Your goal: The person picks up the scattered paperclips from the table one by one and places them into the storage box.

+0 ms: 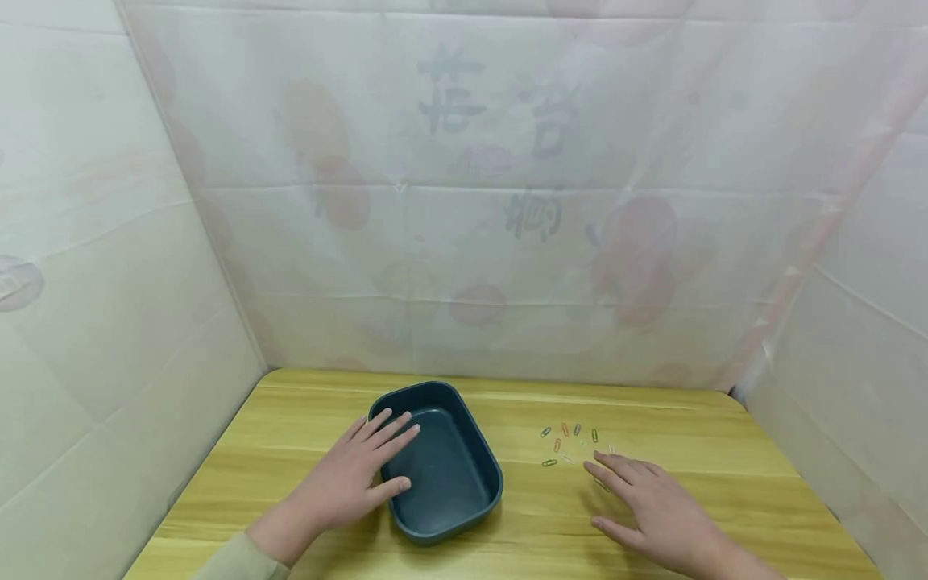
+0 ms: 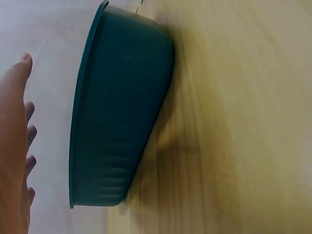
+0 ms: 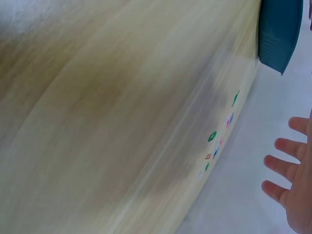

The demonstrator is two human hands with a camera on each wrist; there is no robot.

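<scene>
Coloured paper clips lie just beyond right hand fingers.

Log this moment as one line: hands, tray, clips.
left hand: open, resting on tray rim | tray: dark teal, looks empty | right hand: open, beside paper clips | paper clips: scattered on table

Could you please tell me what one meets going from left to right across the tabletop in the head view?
Left hand → dark teal tray → scattered coloured paper clips → right hand.
</scene>
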